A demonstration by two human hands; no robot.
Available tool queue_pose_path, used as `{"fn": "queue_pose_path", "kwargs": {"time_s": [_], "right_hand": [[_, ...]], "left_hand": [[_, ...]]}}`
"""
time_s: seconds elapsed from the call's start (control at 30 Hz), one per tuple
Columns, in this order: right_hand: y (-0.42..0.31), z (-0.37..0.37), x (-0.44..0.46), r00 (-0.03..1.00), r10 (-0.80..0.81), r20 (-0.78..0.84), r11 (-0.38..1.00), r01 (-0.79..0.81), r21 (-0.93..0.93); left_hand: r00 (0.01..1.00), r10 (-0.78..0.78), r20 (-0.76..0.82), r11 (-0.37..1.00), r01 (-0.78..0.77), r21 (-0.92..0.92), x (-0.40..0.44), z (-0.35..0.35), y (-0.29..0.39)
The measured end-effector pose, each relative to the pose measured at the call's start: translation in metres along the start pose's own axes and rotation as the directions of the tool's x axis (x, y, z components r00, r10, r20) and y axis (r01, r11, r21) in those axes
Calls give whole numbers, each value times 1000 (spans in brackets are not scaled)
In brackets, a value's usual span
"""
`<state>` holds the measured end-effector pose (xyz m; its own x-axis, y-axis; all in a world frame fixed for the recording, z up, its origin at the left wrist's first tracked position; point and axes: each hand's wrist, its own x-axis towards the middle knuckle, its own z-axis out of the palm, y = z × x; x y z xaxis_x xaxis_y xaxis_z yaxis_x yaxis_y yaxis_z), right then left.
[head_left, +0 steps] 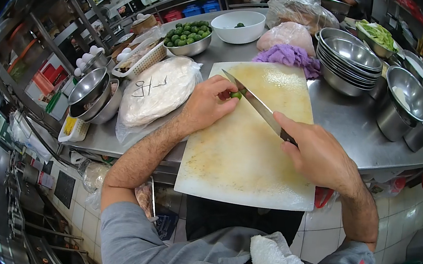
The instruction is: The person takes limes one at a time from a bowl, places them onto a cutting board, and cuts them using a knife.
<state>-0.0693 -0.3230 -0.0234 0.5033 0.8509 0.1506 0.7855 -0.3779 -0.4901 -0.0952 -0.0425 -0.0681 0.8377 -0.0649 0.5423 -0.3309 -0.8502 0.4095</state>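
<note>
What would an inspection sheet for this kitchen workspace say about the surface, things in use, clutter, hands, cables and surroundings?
Surface: white plastic cutting board, yellowish stains, on a grey metal table.
Things in use: small round green citrus fruit; long steel knife. Blade contact with fruit: cannot tell.
Clutter: crumpled purple cloth behind the board; stacked silver metal bowls to the right; flat white plastic-wrapped bundle with black writing to the left.
Hands: left hand holds the fruit; right hand grips the knife.
Cables: none clearly identifiable.
Surroundings: pale tiled floor.
</note>
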Motion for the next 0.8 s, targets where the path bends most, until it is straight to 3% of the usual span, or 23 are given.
{"fn": "queue_pose_path", "kwargs": {"time_s": [0.27, 0.47, 0.67, 0.73, 0.8], "right_hand": [[3, 3, -2, 1000, -10, 25, 999, 11, -35], [15, 17, 20, 987, -150, -56, 988, 148, -50], [9, 17, 47, 997, -72, -21, 997, 73, 24], [2, 11, 53, 996, 35, 78, 998, -39, 42], [4, 14, 59, 997, 16, 73, 999, -19, 42]], "left_hand": [[999, 34, -21, 999, -34, -16, -1, 2, -3], [999, 46, -21, 999, -47, -15, 0, 1, -4], [997, 67, -25, 997, -67, -28, 1, 1, -4], [998, 61, -25, 997, -62, -52, 0, 1, -4], [998, 56, -25, 997, -58, -54, 0, 1, -2]]}}
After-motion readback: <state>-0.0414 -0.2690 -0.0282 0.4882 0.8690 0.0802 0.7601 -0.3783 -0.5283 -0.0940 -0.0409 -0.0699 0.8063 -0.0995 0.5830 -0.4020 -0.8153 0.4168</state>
